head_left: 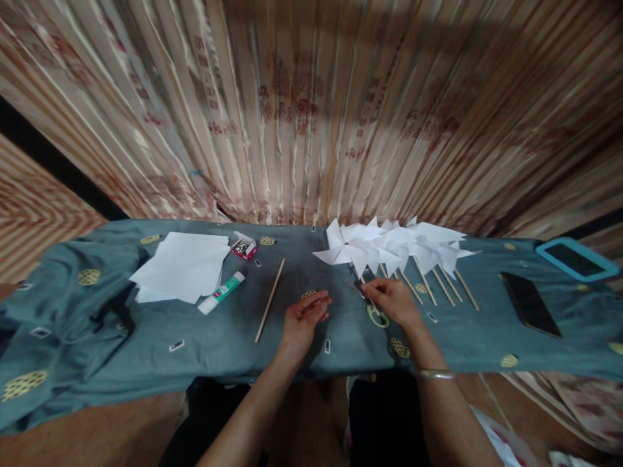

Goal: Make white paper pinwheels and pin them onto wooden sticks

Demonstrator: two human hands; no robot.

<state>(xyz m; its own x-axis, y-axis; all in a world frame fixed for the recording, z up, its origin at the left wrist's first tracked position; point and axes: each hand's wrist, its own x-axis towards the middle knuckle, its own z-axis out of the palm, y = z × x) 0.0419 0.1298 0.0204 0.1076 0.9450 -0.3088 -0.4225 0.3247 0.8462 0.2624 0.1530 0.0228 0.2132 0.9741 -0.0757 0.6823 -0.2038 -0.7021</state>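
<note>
My right hand [394, 299] is closed in a pinch at the wooden stick of the leftmost white paper pinwheel [346, 245]. Scissors with pale green handles [378, 316] lie right under these fingers, partly covered by them. My left hand [300, 324] hovers over the cloth, fingers loosely curved and apart from any object. To its left lies a single wooden stick [270, 299]. Several more white pinwheels [423, 248] overlap in a row to the right, their sticks pointing toward me.
On the left are a stack of white paper [181, 266], a glue stick [221, 293] and a small open box of metal pins [243, 246]. A black phone [529, 303] and a blue-framed tablet [577, 259] lie at right. A pleated curtain [302, 117] hangs behind the cloth-covered table [219, 353].
</note>
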